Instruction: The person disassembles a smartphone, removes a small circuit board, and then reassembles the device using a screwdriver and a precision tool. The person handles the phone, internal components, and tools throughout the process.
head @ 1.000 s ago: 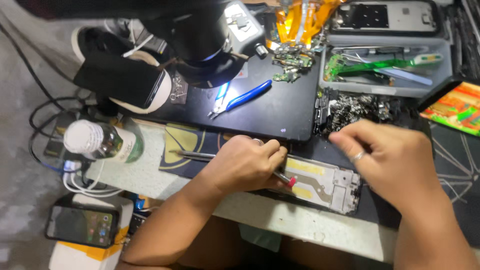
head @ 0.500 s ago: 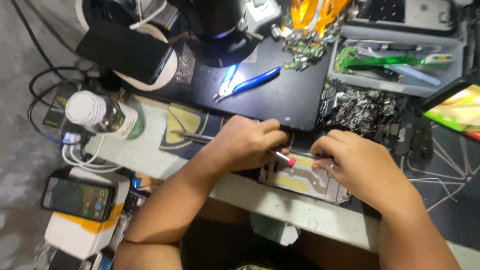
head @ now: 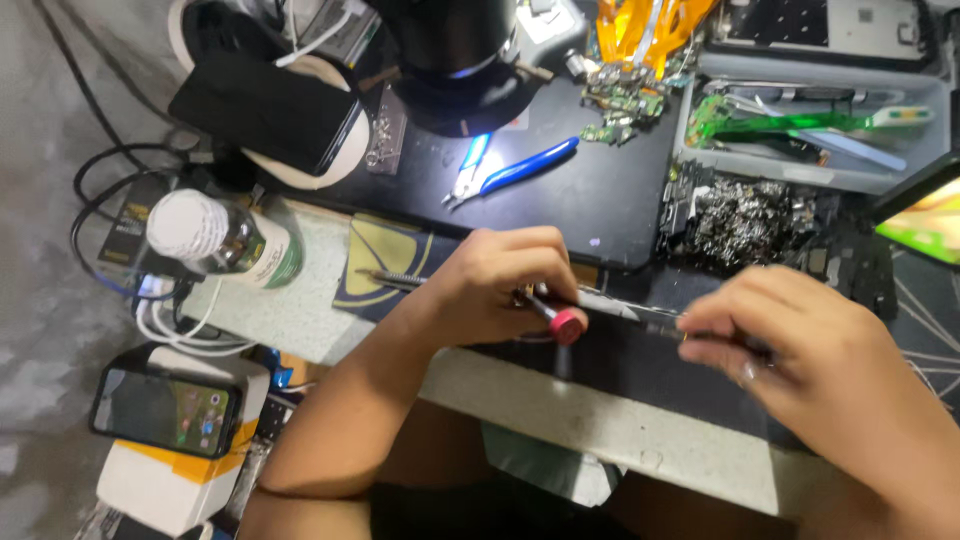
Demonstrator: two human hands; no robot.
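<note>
Crowding the black mat [head: 590,205]: pliers [head: 515,170], bottle [head: 225,238], parts tray [head: 810,125].

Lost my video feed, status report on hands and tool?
Left hand gripping red-capped screwdriver. Right hand pinching its tip end. Blue-handled pliers lie clear behind.

Free room on the worktop [head: 640,425] is the bare front strip below both hands. The middle of the black mat [head: 600,205] is open, with blue-handled pliers [head: 515,172] lying on its left part. Behind it the microscope head [head: 455,60] overhangs the mat. A white-capped bottle [head: 225,238] blocks the left side. The grey tray [head: 810,125] and a heap of metal parts [head: 755,220] close off the right rear.
</note>
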